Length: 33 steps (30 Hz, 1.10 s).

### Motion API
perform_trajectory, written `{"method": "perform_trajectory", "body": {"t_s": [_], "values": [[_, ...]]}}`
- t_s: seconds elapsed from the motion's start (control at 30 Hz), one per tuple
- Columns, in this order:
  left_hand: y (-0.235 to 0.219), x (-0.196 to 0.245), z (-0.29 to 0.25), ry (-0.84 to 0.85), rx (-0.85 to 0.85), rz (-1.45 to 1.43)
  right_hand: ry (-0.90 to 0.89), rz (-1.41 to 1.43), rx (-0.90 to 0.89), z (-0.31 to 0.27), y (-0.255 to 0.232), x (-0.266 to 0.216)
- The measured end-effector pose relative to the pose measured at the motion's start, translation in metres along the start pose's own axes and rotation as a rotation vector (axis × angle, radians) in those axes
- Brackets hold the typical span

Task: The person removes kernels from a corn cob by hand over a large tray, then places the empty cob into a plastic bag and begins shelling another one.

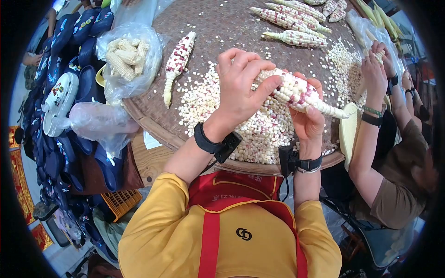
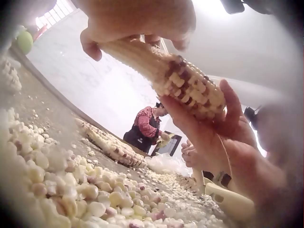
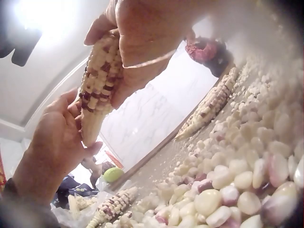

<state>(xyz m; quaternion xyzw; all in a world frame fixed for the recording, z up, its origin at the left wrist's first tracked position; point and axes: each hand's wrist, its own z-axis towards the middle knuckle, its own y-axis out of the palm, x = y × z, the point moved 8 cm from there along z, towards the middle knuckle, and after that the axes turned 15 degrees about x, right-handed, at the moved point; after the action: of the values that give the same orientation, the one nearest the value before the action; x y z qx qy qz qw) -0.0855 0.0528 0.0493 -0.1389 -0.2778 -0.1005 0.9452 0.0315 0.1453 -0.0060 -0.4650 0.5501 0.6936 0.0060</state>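
The left hand [image 1: 241, 81] and right hand [image 1: 309, 121] grasp one corn cob [image 1: 296, 91] above kernels [image 1: 259, 139], near the front edge of the tray [image 1: 155, 129].

White wall [image 2: 71, 52], marbled; white ceiling [image 3: 61, 57], with bright light [image 3: 47, 19]; red-and-gold panels [image 1: 21, 178], far left; wooden counter [image 1: 150, 160], partly hidden

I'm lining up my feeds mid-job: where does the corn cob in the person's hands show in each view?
Head: the corn cob is above and right of centre, held by the left hand and right hand.
Left wrist: upper middle, slanting down to the right.
Right wrist: upper left, nearly upright.
Shared landmark: loose kernels, central in head, lower left in left wrist, lower right in right wrist.
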Motion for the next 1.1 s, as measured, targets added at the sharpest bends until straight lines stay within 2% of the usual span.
{"method": "perform_trajectory", "body": {"t_s": [0.13,0.23,0.3,0.43,0.53,0.7,1.1], "values": [[-0.0009,0.0001,0.0007,0.01,-0.006,0.017,0.014,0.003,0.015,0.0008,-0.0021,0.0009],[-0.0008,0.0012,0.003,0.014,-0.076,0.028,-0.004,-0.004,-0.008,0.0017,-0.0013,0.0008],[-0.0009,0.0027,0.005,0.039,-0.082,-0.041,0.006,0.089,0.014,0.0023,-0.0027,0.0003],[-0.0014,0.0005,0.0039,0.024,-0.076,-0.133,0.006,0.156,0.027,0.0034,-0.005,-0.0013],[-0.0033,-0.001,0.0041,-0.029,-0.004,-0.182,-0.054,0.037,-0.011,0.0027,-0.003,-0.0036],[-0.0009,0.0034,0.0017,0.008,-0.001,-0.004,-0.07,-0.001,-0.056,0.0019,0.0008,-0.0044],[-0.0015,-0.0001,-0.0011,0.053,0.035,0.025,-0.064,-0.014,-0.037,0.0017,0.0003,-0.0026]]}}
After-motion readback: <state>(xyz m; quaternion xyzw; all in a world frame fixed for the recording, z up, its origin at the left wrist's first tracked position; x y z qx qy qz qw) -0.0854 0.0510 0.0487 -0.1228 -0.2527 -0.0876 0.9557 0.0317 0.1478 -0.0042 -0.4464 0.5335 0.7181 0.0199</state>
